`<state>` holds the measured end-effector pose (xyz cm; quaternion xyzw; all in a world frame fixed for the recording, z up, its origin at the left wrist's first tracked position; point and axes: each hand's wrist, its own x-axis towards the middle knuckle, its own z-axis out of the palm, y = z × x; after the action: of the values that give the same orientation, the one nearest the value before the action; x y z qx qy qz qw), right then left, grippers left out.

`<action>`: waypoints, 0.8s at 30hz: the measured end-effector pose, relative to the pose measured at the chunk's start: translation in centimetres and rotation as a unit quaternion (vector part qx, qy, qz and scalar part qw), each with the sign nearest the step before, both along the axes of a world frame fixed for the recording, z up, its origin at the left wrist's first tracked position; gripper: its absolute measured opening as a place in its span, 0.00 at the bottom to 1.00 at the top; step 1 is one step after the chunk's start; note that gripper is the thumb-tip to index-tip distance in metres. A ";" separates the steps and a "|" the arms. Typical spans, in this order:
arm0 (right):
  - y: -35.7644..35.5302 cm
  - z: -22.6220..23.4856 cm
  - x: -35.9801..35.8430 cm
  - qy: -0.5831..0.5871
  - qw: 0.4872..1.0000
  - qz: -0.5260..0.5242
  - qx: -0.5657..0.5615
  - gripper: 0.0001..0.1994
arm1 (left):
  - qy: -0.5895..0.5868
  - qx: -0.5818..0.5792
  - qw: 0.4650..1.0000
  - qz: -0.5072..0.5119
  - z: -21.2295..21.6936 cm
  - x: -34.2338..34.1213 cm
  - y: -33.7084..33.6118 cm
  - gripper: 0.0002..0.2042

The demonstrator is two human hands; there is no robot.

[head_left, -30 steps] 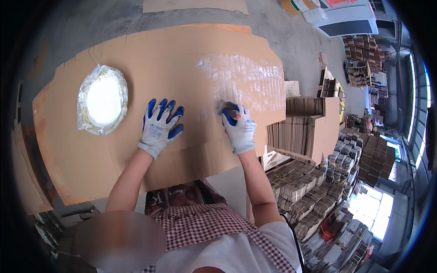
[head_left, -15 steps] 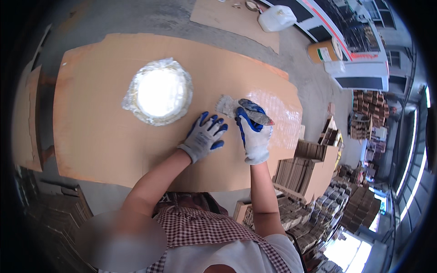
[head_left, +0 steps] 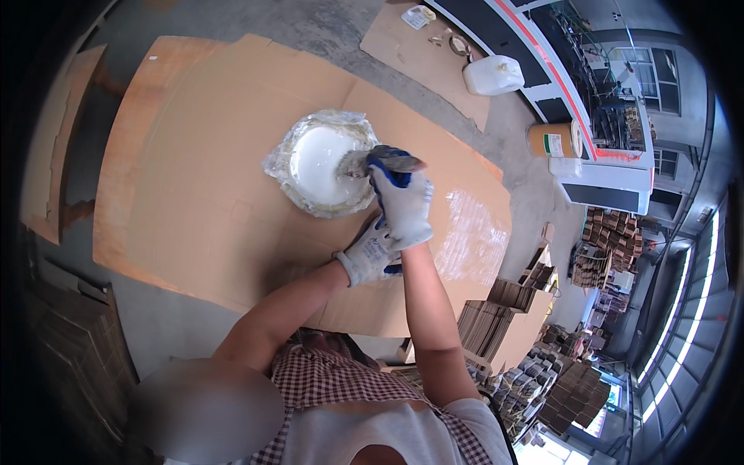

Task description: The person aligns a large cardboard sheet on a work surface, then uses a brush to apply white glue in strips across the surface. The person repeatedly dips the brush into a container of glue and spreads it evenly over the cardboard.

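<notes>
My right hand (head_left: pixel 403 198), in a white glove with blue-coated fingers, is closed around the handle of a paintbrush (head_left: pixel 354 164). The brush's bristles are over the right side of a round bowl (head_left: pixel 280 167) lined with crumpled clear plastic, and they appear to touch the white liquid (head_left: pixel 311 159) inside. Beneath my right wrist, my gloved left hand (head_left: pixel 368 254) lies on the large cardboard sheet (head_left: pixel 209 170), holding nothing that shows. Its thumb sticks out to the right, while its other fingers are partly hidden behind the right hand.
A shiny wet-looking patch (head_left: pixel 473 240) covers the sheet's right part. Stacked folded cardboard (head_left: pixel 488 329) stands at the lower right. Beyond the far edge are a white jerrycan (head_left: pixel 494 75), a brown drum (head_left: pixel 554 139) and a long white machine (head_left: pixel 612 186).
My right hand has carried the brush leftward from the bare cardboard to the bowl. My left hand now lies under the right wrist. The whole view has shifted and turned.
</notes>
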<state>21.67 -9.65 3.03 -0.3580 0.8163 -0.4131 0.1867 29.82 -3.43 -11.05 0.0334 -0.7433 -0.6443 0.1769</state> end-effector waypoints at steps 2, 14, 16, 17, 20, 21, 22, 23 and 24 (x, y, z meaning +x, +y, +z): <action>0.2 1.9 -0.1 -0.166 0.982 -0.083 -0.042 0.15 | 0.015 -0.175 0.982 0.072 2.4 0.1 -0.5 0.27; 3.3 -5.7 -2.9 -0.617 0.754 -0.193 -0.117 0.15 | -0.094 -0.365 0.906 0.192 1.4 3.6 -4.2 0.18; 4.3 -6.6 -3.7 -0.689 0.695 -0.142 -0.148 0.18 | -0.113 -0.376 0.902 0.177 0.5 3.5 -4.3 0.17; 4.8 -6.8 -3.8 -0.707 0.674 -0.127 -0.173 0.18 | -0.142 -0.360 0.908 0.157 0.6 3.5 -4.4 0.18; 7.5 -6.8 -5.2 -0.751 0.600 -0.090 -0.260 0.17 | -0.109 -0.366 0.905 0.191 -1.0 3.1 -4.0 0.19; 8.8 -6.6 -6.0 -0.746 0.592 -0.105 -0.288 0.17 | -0.109 -0.362 0.905 0.194 -1.1 3.2 -4.0 0.19; 10.0 -6.5 -6.9 -0.739 0.583 -0.119 -0.315 0.17 | -0.116 -0.374 0.901 0.188 -1.1 3.2 -4.0 0.19; 11.8 -6.4 -8.2 -0.693 0.619 -0.129 -0.345 0.16 | -0.120 -0.384 0.897 0.182 -0.6 3.1 -4.0 0.18; 12.8 -6.0 -8.9 -0.628 0.674 -0.162 -0.354 0.15 | -0.128 -0.398 0.891 0.176 -0.4 3.2 -4.1 0.18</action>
<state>12.74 3.18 -2.97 0.0843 0.3443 -0.8223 0.4453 33.01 -7.57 -11.41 0.1730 -0.9355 -0.2433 0.1892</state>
